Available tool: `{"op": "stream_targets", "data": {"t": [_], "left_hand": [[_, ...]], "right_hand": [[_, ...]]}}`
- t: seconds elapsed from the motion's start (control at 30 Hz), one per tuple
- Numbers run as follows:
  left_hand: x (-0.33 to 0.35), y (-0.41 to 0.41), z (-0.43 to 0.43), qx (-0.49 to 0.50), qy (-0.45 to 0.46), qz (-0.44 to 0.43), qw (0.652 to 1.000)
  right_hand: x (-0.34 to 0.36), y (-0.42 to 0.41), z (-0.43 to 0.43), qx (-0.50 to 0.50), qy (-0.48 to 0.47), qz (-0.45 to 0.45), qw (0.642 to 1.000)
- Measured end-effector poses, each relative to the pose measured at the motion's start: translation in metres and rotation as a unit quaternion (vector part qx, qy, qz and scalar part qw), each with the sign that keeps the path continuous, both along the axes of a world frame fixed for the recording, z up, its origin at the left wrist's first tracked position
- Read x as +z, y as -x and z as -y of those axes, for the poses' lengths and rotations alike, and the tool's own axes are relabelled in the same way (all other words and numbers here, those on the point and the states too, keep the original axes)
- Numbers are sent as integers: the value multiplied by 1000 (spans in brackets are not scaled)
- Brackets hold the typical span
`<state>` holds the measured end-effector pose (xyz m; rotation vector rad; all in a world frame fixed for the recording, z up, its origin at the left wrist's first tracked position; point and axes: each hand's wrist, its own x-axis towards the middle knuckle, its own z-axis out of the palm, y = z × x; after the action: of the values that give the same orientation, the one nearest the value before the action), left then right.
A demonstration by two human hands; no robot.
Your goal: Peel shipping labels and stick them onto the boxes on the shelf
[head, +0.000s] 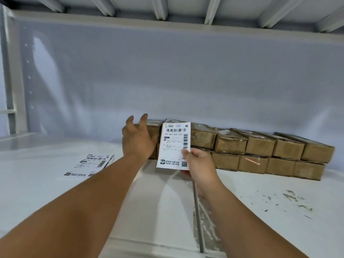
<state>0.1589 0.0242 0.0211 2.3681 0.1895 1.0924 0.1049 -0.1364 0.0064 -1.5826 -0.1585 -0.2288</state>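
Observation:
A white shipping label with barcodes is held upright in my right hand, pinched at its lower right corner. Behind it, two stacked rows of brown cardboard boxes run along the back of the white shelf. My left hand is spread open at the left end of the box rows, palm against the end boxes, fingers raised above the top one. The label hides part of the leftmost boxes.
A small pile of more shipping labels lies flat on the shelf to the left of my left arm. A grey seam runs down the shelf surface. The shelf's upright post stands at far left; another shelf level is overhead.

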Motion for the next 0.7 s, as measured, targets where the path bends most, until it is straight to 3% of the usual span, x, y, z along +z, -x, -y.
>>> {"op": "stream_targets", "data": {"t": [0.1, 0.27, 0.7], "left_hand": [[2, -16, 6, 21, -43, -17, 999], [-10, -26, 2, 9, -23, -46, 999], [3, 17, 1, 31, 23, 134, 990]], "right_hand": [[1, -3, 4, 1, -16, -3, 1000], [1, -7, 9, -31, -27, -10, 999], [3, 8, 5, -76, -20, 11, 997]]}}
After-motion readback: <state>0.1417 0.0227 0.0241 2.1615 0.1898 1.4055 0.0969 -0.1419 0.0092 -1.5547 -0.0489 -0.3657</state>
